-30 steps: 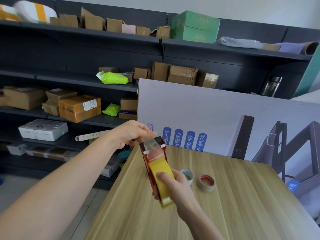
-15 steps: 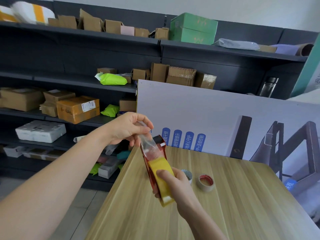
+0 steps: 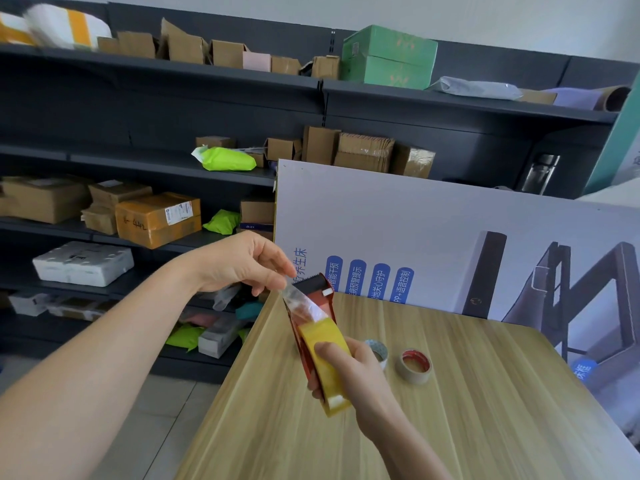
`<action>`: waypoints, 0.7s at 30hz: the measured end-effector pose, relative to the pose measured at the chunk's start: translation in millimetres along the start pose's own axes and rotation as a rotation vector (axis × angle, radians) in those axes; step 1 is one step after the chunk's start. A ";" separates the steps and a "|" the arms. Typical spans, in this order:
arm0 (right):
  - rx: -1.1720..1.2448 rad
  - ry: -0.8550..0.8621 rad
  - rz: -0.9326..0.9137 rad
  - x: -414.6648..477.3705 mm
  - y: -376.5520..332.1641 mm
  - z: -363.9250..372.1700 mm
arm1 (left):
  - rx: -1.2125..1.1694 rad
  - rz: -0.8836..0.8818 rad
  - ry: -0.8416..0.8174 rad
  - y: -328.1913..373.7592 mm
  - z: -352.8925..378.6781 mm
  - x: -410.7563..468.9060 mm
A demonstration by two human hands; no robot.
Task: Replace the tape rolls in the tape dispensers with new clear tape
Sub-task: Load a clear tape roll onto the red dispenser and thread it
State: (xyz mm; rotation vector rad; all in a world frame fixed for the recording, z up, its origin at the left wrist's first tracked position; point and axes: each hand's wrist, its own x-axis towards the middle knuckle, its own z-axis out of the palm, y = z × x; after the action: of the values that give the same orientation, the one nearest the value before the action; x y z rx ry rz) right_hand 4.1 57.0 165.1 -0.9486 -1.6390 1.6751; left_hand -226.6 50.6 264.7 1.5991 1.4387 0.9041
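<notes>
**Tape end drawn up from the dispenser**

Since the earlier frame the left hand (image 3: 242, 263) has lifted the loose end of the clear tape (image 3: 300, 306) higher and away from the dispenser's front, so a longer strip now stretches between fingertips and roll. That hand is closed in a pinch on the strip's tip, the other fingers curled loosely. The right hand (image 3: 349, 370) is wrapped around the red tape dispenser (image 3: 313, 336), thumb pressed on the yellowish tape roll (image 3: 323, 344) seated in it, holding it tilted above the near left part of the wooden table (image 3: 485, 427). Two used rolls lie on the table just beyond the right hand: a pale one (image 3: 379, 349), partly hidden, and a red-cored one (image 3: 414, 365) beside it.
</notes>
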 end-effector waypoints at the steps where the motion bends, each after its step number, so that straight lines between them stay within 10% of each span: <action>1: 0.000 -0.003 -0.002 -0.1 -0.1 0.4 | 0.069 0.001 0.044 1.7 1.9 1.5; 7: -0.024 -0.040 -0.020 1.4 -5.3 2.6 | 0.484 0.105 0.341 3.1 25.8 23.1; 21: -0.050 -0.065 -0.045 -1.9 -8.0 -10.3 | 0.897 0.421 0.397 -23.4 37.0 43.3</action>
State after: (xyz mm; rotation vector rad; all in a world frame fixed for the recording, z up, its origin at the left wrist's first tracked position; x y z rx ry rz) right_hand 13.1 61.6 173.5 -0.8832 -1.7400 1.6579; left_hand -199.2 91.5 227.6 2.5594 1.9905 0.8876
